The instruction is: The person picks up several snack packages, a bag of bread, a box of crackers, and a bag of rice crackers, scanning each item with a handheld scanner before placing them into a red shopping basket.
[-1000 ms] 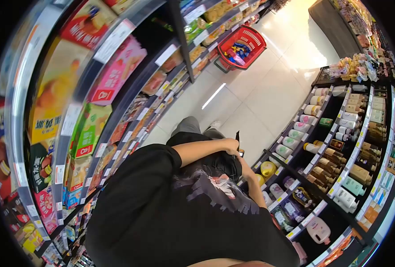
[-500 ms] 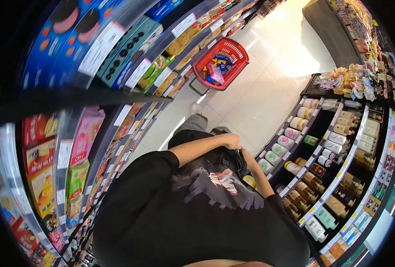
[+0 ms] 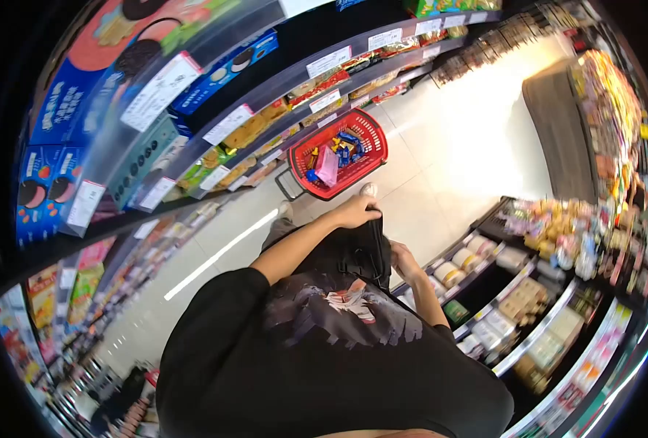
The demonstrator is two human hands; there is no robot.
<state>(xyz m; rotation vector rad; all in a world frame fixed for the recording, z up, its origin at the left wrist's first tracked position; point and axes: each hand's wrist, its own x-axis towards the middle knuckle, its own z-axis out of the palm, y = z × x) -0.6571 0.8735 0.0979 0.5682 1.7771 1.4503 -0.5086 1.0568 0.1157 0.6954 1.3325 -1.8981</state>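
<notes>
My left hand [image 3: 357,212] is closed on the upper edge of a black bag [image 3: 366,252] in front of my body. Some straps show on the bag. At the bag's other side is my right hand [image 3: 403,261], its fingers curled against the dark fabric and partly hidden. Just beyond my left hand, a red shopping basket [image 3: 374,133] stands on the floor beside the shelf, its dark handle folded out to one side. Inside it lie a pink package [image 3: 328,168] and several blue packets [image 3: 349,149].
Snack shelves [image 3: 265,102] with price tags run along my left, holding blue cookie boxes [image 3: 52,186]. Low shelves [image 3: 485,306] of jars and bottles stand on my right. Farther off are a grey-brown display stand [image 3: 558,135] and hanging small goods. Pale floor tiles [image 3: 441,139] lie between.
My view has turned, and the basket appears closer to my hands. My left hand has moved away from my right hand, and the bag's edge is stretched up between them.
</notes>
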